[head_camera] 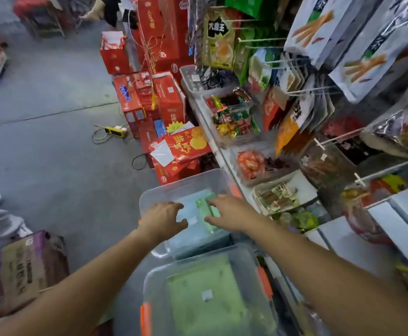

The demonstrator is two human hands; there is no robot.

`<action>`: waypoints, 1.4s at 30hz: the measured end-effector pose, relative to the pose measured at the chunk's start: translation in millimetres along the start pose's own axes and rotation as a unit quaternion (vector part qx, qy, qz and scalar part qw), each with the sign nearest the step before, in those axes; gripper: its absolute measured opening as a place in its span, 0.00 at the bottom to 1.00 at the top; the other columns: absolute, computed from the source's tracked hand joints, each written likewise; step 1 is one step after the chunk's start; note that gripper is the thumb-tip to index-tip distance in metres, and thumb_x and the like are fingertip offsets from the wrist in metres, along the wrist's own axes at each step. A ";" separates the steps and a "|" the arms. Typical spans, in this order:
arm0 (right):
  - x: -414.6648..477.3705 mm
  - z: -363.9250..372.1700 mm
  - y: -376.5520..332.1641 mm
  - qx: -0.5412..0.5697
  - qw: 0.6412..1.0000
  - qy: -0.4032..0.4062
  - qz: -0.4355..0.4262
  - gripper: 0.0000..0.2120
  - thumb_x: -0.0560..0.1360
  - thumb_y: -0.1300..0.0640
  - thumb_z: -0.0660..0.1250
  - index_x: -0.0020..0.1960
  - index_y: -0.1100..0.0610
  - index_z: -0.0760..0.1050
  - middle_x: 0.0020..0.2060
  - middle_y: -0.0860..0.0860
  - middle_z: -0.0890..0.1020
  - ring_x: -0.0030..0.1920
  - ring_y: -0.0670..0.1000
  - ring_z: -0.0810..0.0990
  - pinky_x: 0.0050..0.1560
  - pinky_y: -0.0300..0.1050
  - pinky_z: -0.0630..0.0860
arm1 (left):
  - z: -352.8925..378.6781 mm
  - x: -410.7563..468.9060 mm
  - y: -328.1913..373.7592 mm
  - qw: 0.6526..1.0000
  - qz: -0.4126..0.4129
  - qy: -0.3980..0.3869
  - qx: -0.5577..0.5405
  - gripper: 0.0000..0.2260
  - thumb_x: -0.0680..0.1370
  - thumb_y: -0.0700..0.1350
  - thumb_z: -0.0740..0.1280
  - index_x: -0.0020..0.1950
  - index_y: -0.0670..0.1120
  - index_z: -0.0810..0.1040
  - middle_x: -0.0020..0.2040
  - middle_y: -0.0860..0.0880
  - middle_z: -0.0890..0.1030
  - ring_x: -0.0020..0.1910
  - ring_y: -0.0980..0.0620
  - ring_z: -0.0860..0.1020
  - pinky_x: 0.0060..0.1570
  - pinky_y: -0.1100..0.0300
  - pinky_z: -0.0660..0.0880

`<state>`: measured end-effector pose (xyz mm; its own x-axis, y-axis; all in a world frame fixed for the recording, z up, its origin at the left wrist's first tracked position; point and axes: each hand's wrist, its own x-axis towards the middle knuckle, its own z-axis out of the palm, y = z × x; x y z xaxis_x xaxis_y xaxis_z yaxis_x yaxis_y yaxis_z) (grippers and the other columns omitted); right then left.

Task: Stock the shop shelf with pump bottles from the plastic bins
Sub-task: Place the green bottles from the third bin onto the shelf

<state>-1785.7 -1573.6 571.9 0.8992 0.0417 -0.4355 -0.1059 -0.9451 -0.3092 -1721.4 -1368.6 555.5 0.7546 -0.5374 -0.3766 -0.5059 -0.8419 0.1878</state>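
Head view: both bare forearms stretch forward and down into the far bin (pixel 186 183), a clear plastic one on the floor beside the shelf (pixel 224 156). The left hand (pixel 164 218) hovers palm-down with its fingers bent over pale blue contents; I cannot tell whether it holds anything. The right hand (pixel 233 212) has thumb and fingers closed around the green bottles (pixel 204 210). Blur hides any pump heads. There are two bins, the near bin (pixel 154 282) lidded, and seemingly two green bottles.
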 end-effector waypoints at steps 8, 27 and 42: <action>81.8 81.5 42.9 0.031 0.992 -0.094 0.077 0.23 0.80 0.48 0.61 0.73 0.53 0.68 0.68 0.53 0.71 0.66 0.55 0.73 0.60 0.50 0.74 | 89.0 87.8 -23.9 0.995 0.083 -0.048 -0.014 0.20 0.78 0.51 0.64 0.71 0.50 0.74 0.67 0.48 0.78 0.65 0.45 0.76 0.63 0.55 0.71; 222.8 210.6 130.7 -0.042 0.973 -0.140 0.176 0.18 0.76 0.64 0.62 0.65 0.64 0.64 0.60 0.62 0.75 0.59 0.64 0.78 0.50 0.52 0.73 | 262.0 241.0 -28.4 0.955 0.295 -0.001 0.034 0.21 0.61 0.33 0.72 0.53 0.44 0.85 0.49 0.46 0.85 0.47 0.42 0.83 0.47 0.52 0.80; 261.4 260.1 151.0 -0.001 0.948 -0.134 0.289 0.37 0.81 0.59 0.61 0.79 0.63 0.42 0.70 0.63 0.71 0.68 0.62 0.73 0.63 0.56 0.72 | 307.7 283.9 -41.6 0.876 0.438 0.120 0.163 0.10 0.74 0.38 0.69 0.51 0.49 0.82 0.55 0.49 0.82 0.54 0.44 0.79 0.58 0.53 0.74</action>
<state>-1677.1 -1621.1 191.5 0.5511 -0.4027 -0.7308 -0.5474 -0.8355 0.0476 -1614.8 -1471.1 161.7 0.0642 -0.9979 -0.0090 -0.9976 -0.0644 0.0248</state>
